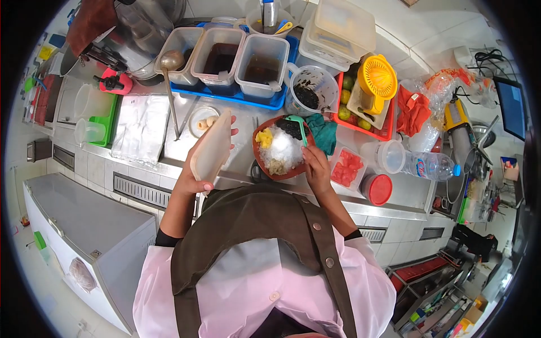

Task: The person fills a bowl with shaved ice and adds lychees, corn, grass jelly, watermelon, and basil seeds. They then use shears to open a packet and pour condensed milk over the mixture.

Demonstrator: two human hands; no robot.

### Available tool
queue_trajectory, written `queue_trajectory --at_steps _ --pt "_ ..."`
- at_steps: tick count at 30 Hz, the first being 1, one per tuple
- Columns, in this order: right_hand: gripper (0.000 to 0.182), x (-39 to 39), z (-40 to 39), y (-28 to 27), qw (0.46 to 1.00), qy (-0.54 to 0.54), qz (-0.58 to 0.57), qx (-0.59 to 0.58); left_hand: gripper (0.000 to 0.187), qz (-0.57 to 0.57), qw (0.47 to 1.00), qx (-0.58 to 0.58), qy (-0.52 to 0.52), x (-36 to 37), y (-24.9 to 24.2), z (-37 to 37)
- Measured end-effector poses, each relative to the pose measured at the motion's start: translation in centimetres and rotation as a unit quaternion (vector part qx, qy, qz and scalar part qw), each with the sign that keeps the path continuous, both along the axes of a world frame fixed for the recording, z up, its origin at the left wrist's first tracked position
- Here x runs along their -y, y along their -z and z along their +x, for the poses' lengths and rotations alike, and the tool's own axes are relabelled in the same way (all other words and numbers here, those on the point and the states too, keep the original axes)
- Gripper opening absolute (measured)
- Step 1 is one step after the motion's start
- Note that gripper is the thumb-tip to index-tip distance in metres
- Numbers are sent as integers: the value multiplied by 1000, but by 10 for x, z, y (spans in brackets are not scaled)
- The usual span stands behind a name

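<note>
My left hand [194,172] grips a pale, flat, square-cornered plastic lid [211,147], tilted on edge left of a reddish-brown bowl [257,153]. In the bowl lie a white mound like shaved ice [282,147], yellow pieces [264,138], black jelly-like bits [286,127] and a brownish crumbly heap [276,167]. A green spoon [302,128] rests over the bowl's far right side. My right hand [318,167] is closed at the end of its handle by the rim. A small dish [204,119] with pale pieces sits behind the lid.
Tubs of dark liquid [262,67] stand in a blue tray [225,97] at the back. Beside the bowl are a teal cloth [321,134], a tub of red cubes [346,167], a red-lidded jar [376,188] and a bottle [425,166]. A long ladle [171,96] leans left.
</note>
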State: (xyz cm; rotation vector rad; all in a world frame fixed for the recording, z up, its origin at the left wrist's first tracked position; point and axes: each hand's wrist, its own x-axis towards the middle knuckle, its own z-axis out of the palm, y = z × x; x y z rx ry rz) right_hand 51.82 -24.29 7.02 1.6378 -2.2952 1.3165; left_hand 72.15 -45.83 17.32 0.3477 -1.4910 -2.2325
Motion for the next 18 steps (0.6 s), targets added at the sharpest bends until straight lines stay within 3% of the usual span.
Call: queue_trajectory --at_steps 10,14,18 --pt "23 -17 12 -17 998 54 -30 18 113 -4 1000 -12 -2 0 0 3" --pt "17 -16 9 -49 992 99 -69 32 113 -8 1000 -20 -11 -1 -6 7" --pt "14 -3 2 -88 962 128 -196 142 114 -11 999 -24 -24 -2 -5 14"
